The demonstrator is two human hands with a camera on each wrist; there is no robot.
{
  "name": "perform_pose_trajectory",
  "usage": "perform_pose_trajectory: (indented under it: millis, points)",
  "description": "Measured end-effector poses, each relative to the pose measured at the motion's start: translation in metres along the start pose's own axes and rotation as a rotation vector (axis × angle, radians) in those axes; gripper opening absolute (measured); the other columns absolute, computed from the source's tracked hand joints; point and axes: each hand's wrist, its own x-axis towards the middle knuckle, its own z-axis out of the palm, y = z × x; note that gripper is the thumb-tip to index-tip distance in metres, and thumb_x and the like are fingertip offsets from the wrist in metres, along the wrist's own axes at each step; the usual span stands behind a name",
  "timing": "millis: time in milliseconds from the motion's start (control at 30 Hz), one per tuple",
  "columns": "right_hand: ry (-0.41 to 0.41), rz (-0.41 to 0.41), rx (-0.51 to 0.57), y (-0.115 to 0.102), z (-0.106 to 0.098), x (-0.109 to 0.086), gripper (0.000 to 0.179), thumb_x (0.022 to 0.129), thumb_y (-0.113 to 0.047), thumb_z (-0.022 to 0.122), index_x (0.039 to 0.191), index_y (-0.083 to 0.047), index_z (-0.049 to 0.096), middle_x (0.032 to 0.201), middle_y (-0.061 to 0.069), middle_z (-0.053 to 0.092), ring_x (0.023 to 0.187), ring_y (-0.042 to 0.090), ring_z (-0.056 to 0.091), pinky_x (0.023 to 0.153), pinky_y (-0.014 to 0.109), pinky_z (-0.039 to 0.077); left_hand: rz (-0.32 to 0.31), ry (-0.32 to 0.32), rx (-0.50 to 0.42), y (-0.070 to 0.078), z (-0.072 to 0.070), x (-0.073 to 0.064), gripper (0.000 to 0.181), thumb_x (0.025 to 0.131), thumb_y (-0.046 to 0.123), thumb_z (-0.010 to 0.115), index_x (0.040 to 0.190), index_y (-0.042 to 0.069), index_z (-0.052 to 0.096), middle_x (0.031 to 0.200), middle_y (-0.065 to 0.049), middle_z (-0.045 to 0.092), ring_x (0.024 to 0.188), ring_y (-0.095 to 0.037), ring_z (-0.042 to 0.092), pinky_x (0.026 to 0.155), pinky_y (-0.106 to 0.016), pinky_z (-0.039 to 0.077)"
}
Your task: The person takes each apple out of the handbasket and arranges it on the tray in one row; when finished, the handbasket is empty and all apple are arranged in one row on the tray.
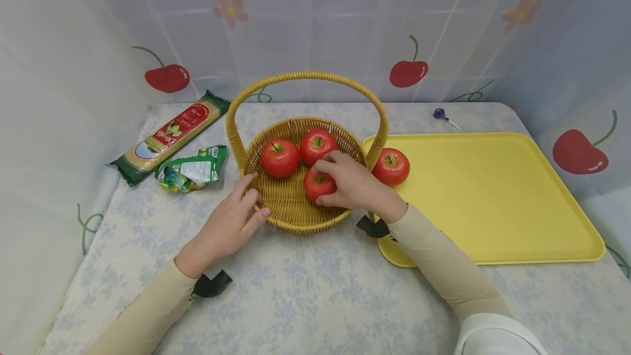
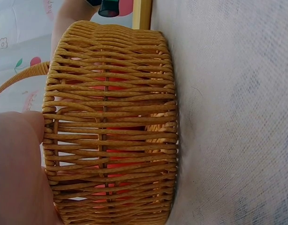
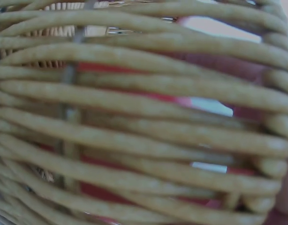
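A yellow wicker basket (image 1: 291,201) with a tall arched handle stands on the table. Two red apples, one at left (image 1: 279,159) and one at the back (image 1: 317,144), lie inside it. My right hand (image 1: 352,182) reaches over the basket's right rim and grips a third apple (image 1: 316,186) low in the basket, thumb in front and fingers over the top. At the left front rim, my left hand (image 1: 229,226) holds the basket edge, fingers bent over it. The left wrist view shows that hand (image 2: 17,164) against the woven wall (image 2: 111,122). Weave fills the right wrist view.
A yellow tray (image 1: 493,196) lies to the right, with another apple (image 1: 391,167) by its left edge, beside the basket. Behind the tray is a purple lollipop (image 1: 440,114). On the left lie a pasta packet (image 1: 172,136) and a crumpled green snack bag (image 1: 197,169).
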Motion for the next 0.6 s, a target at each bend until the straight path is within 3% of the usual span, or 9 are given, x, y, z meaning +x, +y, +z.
perform_pose_trajectory:
  millis: [300,433,600]
  points:
    - [-0.063,-0.023,0.048,0.0048,-0.0047,0.0001,0.035,0.077,-0.017,0.076,0.111,-0.02,0.068,0.132,0.012,0.06,0.12,0.031,0.054,0.089,0.043,0.048,-0.006,-0.005,-0.006,0.0007,-0.0003,-0.0006,0.023,0.106,0.032,0.054,0.094,0.012,0.053,0.159,-0.025,0.033,0.105,-0.04,0.066,0.079,-0.044,0.048]
    - [-0.078,-0.067,0.079,0.0063,-0.006,0.0006,0.034,0.076,-0.012,0.068,0.11,-0.02,0.068,0.138,0.012,0.061,0.136,0.032,0.051,0.103,0.051,0.044,-0.01,-0.009,-0.005,0.0007,-0.0003,-0.0003,0.022,0.105,0.031,0.054,0.094,0.012,0.053,0.16,-0.024,0.032,0.107,-0.04,0.066,0.079,-0.044,0.048]
    - [-0.065,-0.106,0.128,0.0064,-0.0051,0.0004,0.034,0.077,-0.007,0.063,0.109,-0.017,0.07,0.133,0.011,0.064,0.147,0.035,0.041,0.114,0.053,0.039,-0.008,-0.007,-0.005,0.0005,-0.0005,-0.0004,0.023,0.105,0.032,0.054,0.094,0.012,0.052,0.159,-0.024,0.033,0.108,-0.041,0.065,0.079,-0.044,0.048]
